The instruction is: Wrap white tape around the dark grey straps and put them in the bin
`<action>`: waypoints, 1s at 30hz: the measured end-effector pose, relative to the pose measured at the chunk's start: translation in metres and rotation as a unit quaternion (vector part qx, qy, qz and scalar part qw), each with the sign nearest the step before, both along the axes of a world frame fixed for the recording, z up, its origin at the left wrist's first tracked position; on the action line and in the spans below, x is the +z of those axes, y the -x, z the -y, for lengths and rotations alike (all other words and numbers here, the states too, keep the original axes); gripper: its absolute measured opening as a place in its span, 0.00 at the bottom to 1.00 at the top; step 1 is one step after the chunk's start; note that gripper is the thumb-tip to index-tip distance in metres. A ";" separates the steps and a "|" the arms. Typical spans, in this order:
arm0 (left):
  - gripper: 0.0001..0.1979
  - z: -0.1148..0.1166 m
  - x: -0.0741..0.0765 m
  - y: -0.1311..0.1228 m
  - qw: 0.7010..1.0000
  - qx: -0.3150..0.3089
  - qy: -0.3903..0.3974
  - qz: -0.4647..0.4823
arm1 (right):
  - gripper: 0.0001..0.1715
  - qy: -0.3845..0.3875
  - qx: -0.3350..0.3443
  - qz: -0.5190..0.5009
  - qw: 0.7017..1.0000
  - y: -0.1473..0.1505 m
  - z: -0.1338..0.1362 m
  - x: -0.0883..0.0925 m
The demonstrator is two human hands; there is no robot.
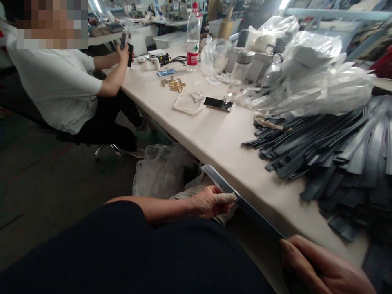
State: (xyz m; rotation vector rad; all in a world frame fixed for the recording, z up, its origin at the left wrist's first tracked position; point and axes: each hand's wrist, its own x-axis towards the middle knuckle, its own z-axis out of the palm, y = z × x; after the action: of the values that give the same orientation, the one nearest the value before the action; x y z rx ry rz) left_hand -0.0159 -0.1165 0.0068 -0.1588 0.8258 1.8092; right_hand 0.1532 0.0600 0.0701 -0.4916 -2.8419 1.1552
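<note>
The table (pixel 211 136) bears dark strips (pixel 324 147), a phone (pixel 218 104), a flask (pixel 239 76), a bottle (pixel 192 47), gold pieces (pixel 177 85) and a blue packet (pixel 166 72).

I observe a red-capped bottle (pixel 192 41) standing on the pale table (pixel 214 141), with brass-coloured pieces (pixel 177 85) and a blue packet (pixel 166 72) near its base. A dark phone (pixel 218 104) lies just beside a clear bag (pixel 187 104); a lidded flask (pixel 241 73) stands nearby. At left I see a seated person (pixel 58 81) in white.
</note>
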 end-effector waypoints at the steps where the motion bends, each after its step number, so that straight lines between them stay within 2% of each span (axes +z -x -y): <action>1: 0.25 -0.002 -0.001 -0.003 1.000 -0.015 -0.003 -0.002 | 0.26 -0.009 0.024 0.006 1.000 0.012 0.007 0.001; 3: 0.25 -0.006 -0.004 -0.006 0.999 -0.038 -0.004 -0.009 | 0.27 -0.006 0.060 0.015 0.998 0.033 0.017 -0.001; 5: 0.25 -0.006 -0.006 -0.004 0.999 -0.042 -0.002 -0.015 | 0.24 0.030 0.055 0.021 0.998 0.041 0.015 -0.005; 6: 0.25 -0.005 -0.007 -0.001 0.999 -0.034 -0.001 -0.017 | 0.22 0.052 0.042 0.025 0.997 0.038 0.010 -0.007; 8: 0.25 -0.002 -0.007 0.006 1.000 -0.003 -0.004 -0.018 | 0.26 0.081 -0.002 0.020 0.997 0.026 -0.005 -0.010; 11: 0.25 0.001 -0.008 0.011 1.000 0.015 -0.005 -0.011 | 0.29 0.068 -0.059 -0.014 0.996 0.010 -0.021 -0.009; 13: 0.24 -0.002 -0.009 0.007 1.000 -0.023 -0.003 -0.010 | 0.27 0.052 -0.051 -0.020 0.997 0.016 -0.016 -0.011; 15: 0.24 -0.007 -0.011 0.001 0.998 -0.067 -0.003 -0.017 | 0.24 0.054 -0.015 -0.018 0.998 0.031 -0.002 -0.017; 18: 0.25 -0.010 -0.013 -0.002 0.997 -0.076 0.000 -0.019 | 0.26 0.075 -0.007 -0.007 0.997 0.043 0.008 -0.025; 21: 0.25 -0.006 -0.012 0.005 0.999 -0.030 0.026 0.001 | 0.31 0.088 -0.040 0.014 0.995 0.027 -0.009 -0.025; 24: 0.25 -0.005 -0.010 0.007 0.998 -0.035 0.043 0.014 | 0.32 0.070 -0.052 0.005 0.996 0.011 -0.023 -0.021; 28: 0.25 -0.014 -0.010 -0.005 0.995 -0.097 0.029 -0.004 | 0.23 0.052 0.000 0.001 0.999 0.033 -0.001 -0.022; 30: 0.25 -0.017 -0.011 -0.007 0.994 -0.103 0.029 0.002 | 0.22 0.058 0.014 -0.001 0.998 0.044 0.010 -0.023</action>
State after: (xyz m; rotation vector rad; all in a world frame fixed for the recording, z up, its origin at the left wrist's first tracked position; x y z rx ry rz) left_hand -0.0093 -0.0995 -0.0037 -0.1105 0.8615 1.5925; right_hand 0.1088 0.0503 0.0468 -0.4577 -2.8003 1.3290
